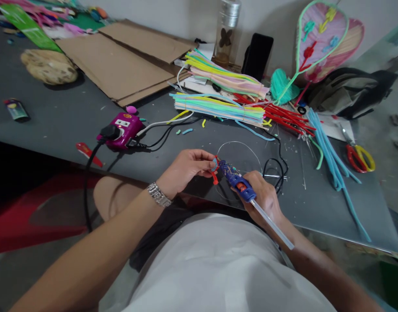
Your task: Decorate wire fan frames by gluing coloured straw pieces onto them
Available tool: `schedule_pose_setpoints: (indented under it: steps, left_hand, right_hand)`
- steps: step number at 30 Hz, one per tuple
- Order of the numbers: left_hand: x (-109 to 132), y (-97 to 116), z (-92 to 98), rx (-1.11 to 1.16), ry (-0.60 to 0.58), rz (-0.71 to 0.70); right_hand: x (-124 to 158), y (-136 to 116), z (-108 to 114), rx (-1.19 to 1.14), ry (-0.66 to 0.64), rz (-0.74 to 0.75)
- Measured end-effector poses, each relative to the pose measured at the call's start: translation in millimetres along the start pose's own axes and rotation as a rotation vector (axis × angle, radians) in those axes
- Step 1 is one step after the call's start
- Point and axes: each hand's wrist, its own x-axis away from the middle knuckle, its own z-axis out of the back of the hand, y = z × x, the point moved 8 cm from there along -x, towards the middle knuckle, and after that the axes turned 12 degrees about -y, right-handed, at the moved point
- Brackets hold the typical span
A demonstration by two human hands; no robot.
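My left hand (186,169) pinches a small red and blue pipe-cleaner piece (214,170) at the edge of a thin wire loop (239,145). My right hand (262,197) grips a blue hot glue gun (236,180), its nozzle right by that piece. A clear glue stick (272,224) juts from the back of the gun, and a black cord (278,173) curls beside the loop. A metal watch (159,194) circles my left wrist.
Bundled pastel pipe cleaners (218,108), red pieces (283,115), loose blue strips (332,149) and red-handled scissors (360,158) lie on the dark tabletop (316,208). A magenta power socket (121,130) sits left, with cardboard sheets (121,60) behind.
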Motion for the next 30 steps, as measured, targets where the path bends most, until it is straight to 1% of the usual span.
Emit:
schedule_pose_setpoints:
  steps: [5,11,16,21,30]
  left_hand:
    - [0.8,1.4,-0.4,-0.017,0.012,-0.008]
    - [3.3,3.5,-1.9,-0.024,0.010,-0.044]
    - [3.6,3.3,-1.7,-0.040,0.019,-0.057]
    - [4.1,3.6,-1.7,-0.060,0.015,-0.052]
    - [3.8,4.1,-1.9,-0.063,0.024,-0.046]
  right_hand:
    - [2.5,-1.3,5.8,-0.036,-0.020,-0.014]
    - [15.1,-5.8,16.0,-0.087,-0.018,-0.042]
    - [22.2,-6.8,9.3,-0.049,-0.038,-0.039]
    - [22.2,-4.7,0.8,-0.041,-0.075,-0.023]
    - [17.2,-6.5,-1.8,-0.019,-0.081,-0.013]
